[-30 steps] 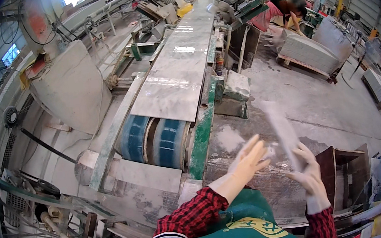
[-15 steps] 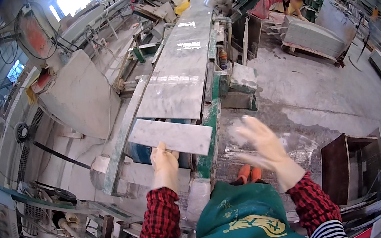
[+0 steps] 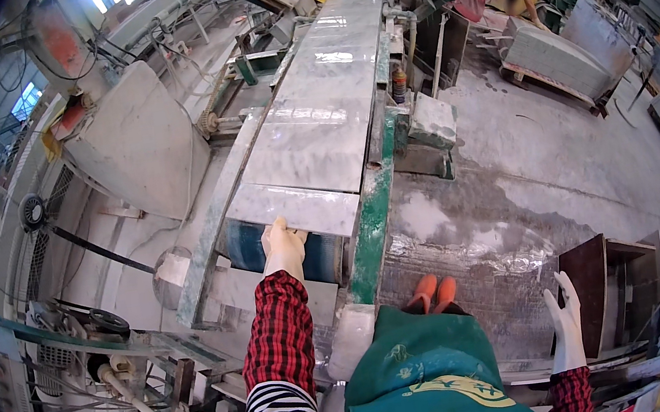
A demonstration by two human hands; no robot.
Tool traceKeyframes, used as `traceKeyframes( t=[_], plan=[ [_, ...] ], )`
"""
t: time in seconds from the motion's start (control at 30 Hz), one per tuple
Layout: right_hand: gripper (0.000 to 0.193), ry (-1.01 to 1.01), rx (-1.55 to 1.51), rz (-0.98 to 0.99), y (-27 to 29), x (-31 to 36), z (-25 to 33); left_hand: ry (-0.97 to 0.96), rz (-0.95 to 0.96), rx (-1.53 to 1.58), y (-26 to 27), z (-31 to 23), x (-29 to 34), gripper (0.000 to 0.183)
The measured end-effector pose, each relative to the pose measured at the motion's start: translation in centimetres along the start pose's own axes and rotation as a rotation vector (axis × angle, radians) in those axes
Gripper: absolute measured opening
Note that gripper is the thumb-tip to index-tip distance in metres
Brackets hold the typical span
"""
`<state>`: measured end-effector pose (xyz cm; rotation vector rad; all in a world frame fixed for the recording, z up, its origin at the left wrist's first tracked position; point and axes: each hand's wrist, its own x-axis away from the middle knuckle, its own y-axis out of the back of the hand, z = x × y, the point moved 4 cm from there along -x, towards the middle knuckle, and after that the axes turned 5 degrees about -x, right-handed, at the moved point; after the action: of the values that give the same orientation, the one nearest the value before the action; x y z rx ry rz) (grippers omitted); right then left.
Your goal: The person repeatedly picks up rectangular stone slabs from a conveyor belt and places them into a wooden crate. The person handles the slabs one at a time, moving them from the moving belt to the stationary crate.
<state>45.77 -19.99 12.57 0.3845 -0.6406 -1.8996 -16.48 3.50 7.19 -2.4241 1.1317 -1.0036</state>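
Here, the fingers of the left hand (image 3: 283, 247) pinch the tile (image 3: 295, 203) by its near edge, and it lies over the roller (image 3: 322, 258). Beyond the roller, the slab (image 3: 321, 132) reaches close to the tile. Well right of the roller, the right hand (image 3: 567, 321) has its fingers spread, near the box (image 3: 586, 297). Orange shoes (image 3: 424, 290) stand right of the roller.

Inspector: Item?
Clerk: One slab (image 3: 308, 204), thin, a narrow rectangle, pale grey-white with faint mottling.
Inspector: Condition?
Clerk: No break noted on the visible face; a short stretch of the near edge is covered.
Inspector: Location?
Clerk: Just left of the frame's centre.
Inspector: Pose?
Clerk: Broad face up, long sides crosswise, right end lower in the frame than left. Exact level cannot be told.
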Motion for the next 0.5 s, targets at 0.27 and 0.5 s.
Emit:
traceKeyframes(
  t=[0.27, 0.5],
  plan=[
    [0.051, -0.041, -0.027, -0.023, -0.5, 1.4, 0.4, -0.171, 0.125, -0.130, 3.2, 2.0, -5.2, 0.022],
    [0.050, -0.053, -0.051, -0.078, 0.2, 1.9, 0.1, -0.025, -0.015, 0.022, 0.0, 0.9, -2.6, 0.026]
  ],
)
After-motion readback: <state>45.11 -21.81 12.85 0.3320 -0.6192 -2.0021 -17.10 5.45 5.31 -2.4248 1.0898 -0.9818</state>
